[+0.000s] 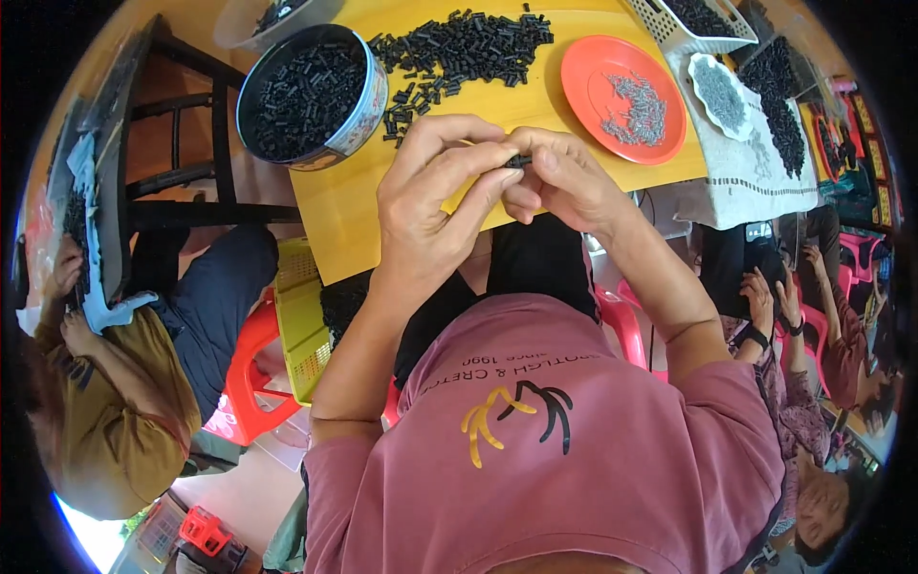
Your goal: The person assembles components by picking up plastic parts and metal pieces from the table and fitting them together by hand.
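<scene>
Both of my hands meet over the near edge of the yellow table, at a small black tubular piece (517,162). My left hand (426,196) pinches this piece between thumb and fingertips. From the other side, my right hand (574,182) closes its thumb and fingers on it; whether it also holds a pin is hidden. Beyond my hands lies a heap of similar black pieces (478,48). A round tin (376,107) full of them stands at the left. On the right, an orange-red plate (585,77) carries many thin silver metal pins (639,110).
A white basket (669,33) of black pieces stands at the far right. Near it, a cloth-covered table (717,182) bears a white dish (701,72) of pins. People sit on both sides. A yellow-green crate (304,325) and a red stool (251,383) are at my left.
</scene>
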The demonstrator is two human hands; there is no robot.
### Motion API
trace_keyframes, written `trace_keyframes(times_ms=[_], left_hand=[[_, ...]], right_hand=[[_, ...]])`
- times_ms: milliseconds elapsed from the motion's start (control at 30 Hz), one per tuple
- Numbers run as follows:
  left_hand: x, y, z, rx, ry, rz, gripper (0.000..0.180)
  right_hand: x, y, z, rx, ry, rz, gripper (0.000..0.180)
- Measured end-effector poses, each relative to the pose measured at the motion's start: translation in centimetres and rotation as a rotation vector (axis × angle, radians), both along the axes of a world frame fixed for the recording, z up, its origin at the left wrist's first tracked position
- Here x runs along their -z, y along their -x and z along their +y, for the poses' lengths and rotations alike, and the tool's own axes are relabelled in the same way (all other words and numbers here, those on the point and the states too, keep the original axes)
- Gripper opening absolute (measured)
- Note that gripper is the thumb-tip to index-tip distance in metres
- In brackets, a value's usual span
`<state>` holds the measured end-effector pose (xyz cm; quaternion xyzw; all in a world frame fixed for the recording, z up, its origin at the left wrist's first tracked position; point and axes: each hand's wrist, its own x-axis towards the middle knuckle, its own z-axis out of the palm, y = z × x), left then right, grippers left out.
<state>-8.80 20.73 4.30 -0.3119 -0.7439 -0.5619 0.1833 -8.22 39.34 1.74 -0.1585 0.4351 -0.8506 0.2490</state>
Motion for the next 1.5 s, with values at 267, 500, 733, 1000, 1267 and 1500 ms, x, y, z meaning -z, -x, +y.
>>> trace_keyframes(times_ms=[267,500,733,1000,1267,1500], left_hand=[[-1.8,-0.8,0.3,0.069,-0.02,0.05,0.022],[-1.6,-0.5,0.0,0.044,-0.018,0.081,0.022],[-1.2,-0.4,0.2,0.026,0.016,0.068,0.021],[-0.9,-0.2,0.2,-0.011,0.033,0.147,0.021],[-0.6,-0.3,0.2,-0.051,0.09,0.061,0.018],[-1.3,-0.6,0.3,-0.052,0.047,-0.004,0.016]], right_hand=[[0.5,0.0,0.2,-0.136,0.208,-0.003,0.044],[-1.4,0.4,1.1,0.127,-0.095,0.262,0.05],[-3.2,-0.2,1.0,0.316,-0.556,0.693,0.034],[-3.7,-0.4,0.8,0.302,-0.588,0.528,0.033],[-3.5,1.3,0.7,0.518,-0.864,1.201,0.024],[-4.1,1.7,1.3,0.448,-0.889,1.184,0.025]])
